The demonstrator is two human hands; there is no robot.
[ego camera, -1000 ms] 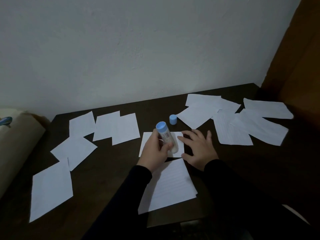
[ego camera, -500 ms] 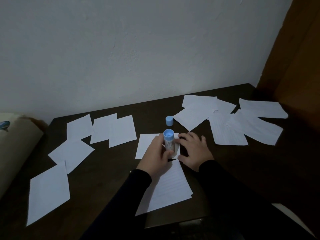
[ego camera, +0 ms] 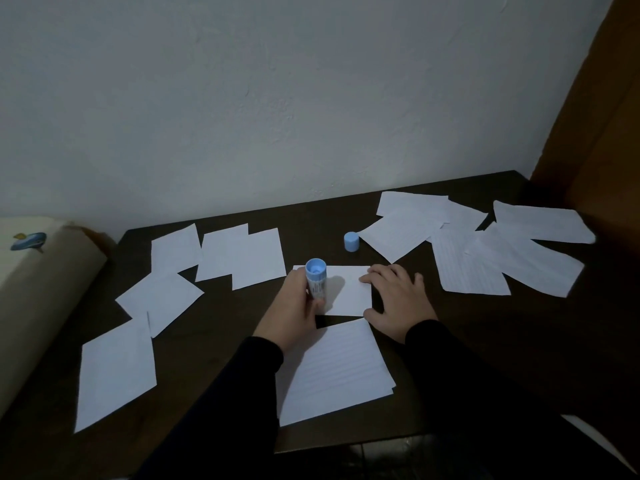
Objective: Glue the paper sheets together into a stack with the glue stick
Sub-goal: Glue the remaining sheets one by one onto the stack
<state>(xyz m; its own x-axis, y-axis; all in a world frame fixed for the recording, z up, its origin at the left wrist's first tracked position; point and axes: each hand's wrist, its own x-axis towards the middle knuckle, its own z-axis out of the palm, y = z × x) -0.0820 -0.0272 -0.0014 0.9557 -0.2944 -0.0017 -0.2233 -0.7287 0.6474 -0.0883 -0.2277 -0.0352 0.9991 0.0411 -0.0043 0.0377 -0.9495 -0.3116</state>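
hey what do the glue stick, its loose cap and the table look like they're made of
Blue-and-white glue stick tube: likely smooth plastic, with a printed label. Small blue cap: apparently matte moulded plastic, evenly coloured. Dark brown table: looks like wood or wood veneer with a dull finish; the dim light hides any grain.

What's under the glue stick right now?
The glue stick, gripped by the left hand, stands tip-down on a small white sheet lying on the dark table. The right hand steadies that sheet. The glue tip itself is hidden.
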